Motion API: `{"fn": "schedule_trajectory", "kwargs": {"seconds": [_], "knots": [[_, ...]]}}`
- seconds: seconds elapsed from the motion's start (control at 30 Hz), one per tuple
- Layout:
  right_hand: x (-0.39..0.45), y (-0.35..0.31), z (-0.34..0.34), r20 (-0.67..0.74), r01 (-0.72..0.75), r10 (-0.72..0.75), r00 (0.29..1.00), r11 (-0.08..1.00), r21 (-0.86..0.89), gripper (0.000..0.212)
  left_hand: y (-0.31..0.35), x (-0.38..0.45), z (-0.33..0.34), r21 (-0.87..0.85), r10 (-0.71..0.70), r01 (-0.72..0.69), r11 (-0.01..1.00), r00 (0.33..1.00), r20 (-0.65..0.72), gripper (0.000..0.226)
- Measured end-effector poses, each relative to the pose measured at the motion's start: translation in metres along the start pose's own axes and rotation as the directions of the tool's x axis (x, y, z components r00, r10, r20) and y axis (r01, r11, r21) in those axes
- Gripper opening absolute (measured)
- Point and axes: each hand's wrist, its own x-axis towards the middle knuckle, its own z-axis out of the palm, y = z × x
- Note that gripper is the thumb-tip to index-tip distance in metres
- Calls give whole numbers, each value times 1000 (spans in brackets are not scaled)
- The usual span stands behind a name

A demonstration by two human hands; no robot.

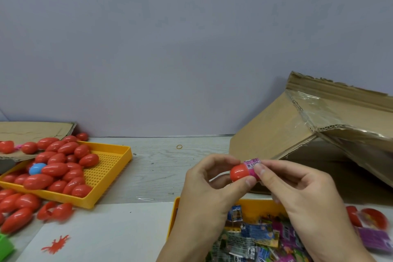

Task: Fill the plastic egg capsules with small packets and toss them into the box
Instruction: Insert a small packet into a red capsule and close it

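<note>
While the left hand curls round a red egg half, thumb below and fingers arched over it, the right hand pinches a pink packet between thumb and forefinger at the half's open mouth. The packet sticks partly out of the half. Both hands hover close together above the table, just in front of the box, which lies tipped on its side with its opening facing the person and a torn, taped flap hanging over it. Below the hands, a yellow tray holds a heap of mixed packets; its near edge runs out of view. At left, a second yellow tray sits tilted on the table, piled with closed red eggs and one blue egg; more red eggs spill past its near rim. Between the two trays lies bare table and a white sheet bearing a red splat toy. A rubber band lies near the wall. Open egg halves rest at the far right.
</note>
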Motion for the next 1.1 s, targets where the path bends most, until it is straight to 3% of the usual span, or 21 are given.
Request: {"fn": "schedule_trajectory", "kwargs": {"seconds": [0.13, 0.43, 0.67, 1.1], "knots": [[0, 1, -1, 13, 1, -1, 1000, 1000, 17, 17, 0, 0, 0, -45, 0, -1, 999, 1000, -10, 13], [3, 6, -1, -13, -23, 23, 1000, 999, 31, 24, 2, -1, 0, -14, -2, 2, 1000, 1000, -27, 30], [5, 19, -4, 12, -134, 133, 991, 989, 57, 40, 5, -2, 2, 14, 15, -15, 1000, 1000, -11, 30], [7, 24, -6, 51, -216, 212, 976, 974, 73, 45, 6, -3, 2, 73, -5, 6, 997, 1000, -5, 26]]}}
